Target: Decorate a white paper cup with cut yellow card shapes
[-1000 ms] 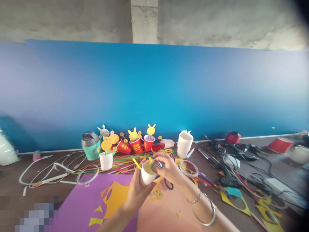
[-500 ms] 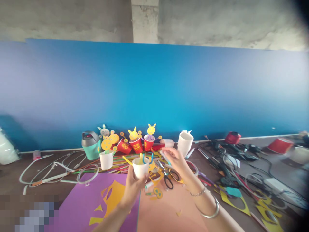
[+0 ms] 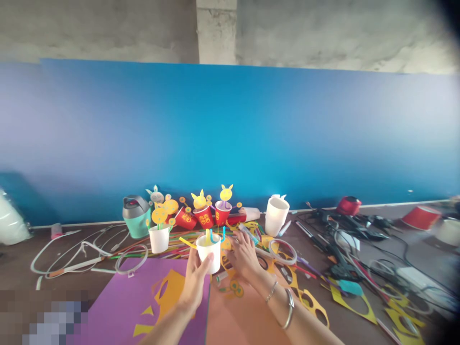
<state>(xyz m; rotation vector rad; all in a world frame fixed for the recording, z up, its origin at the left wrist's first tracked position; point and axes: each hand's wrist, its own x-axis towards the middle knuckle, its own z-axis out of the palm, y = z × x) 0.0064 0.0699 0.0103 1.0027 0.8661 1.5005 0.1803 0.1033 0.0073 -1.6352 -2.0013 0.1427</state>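
My left hand [image 3: 196,280] is wrapped round a white paper cup [image 3: 209,254], held upright above the seam between purple and orange paper. Yellow and blue bent strips stick out of the cup's mouth. Just right of it, my right hand [image 3: 244,253] lies low with fingers spread over the scissors and paper scraps; nothing shows in its grip, and the scissors are mostly covered. Small round cut-outs [image 3: 236,288] lie below it on the orange paper [image 3: 244,316]. Behind the cup, red cups [image 3: 204,218] bear yellow rabbit-eared faces on sticks.
A teal watering-can-like container [image 3: 137,220] and a decorated white cup [image 3: 159,238] stand at left. Behind my right hand is a tall white cup [image 3: 276,215]. Yellow offcuts [image 3: 314,306], cables [image 3: 359,263] and a tape ring [image 3: 283,251] lie at right; purple paper [image 3: 118,302] at left.
My right hand has come down and slightly left onto the scissors and scraps, its fingers now spread. My left hand still holds the cup, almost unmoved.
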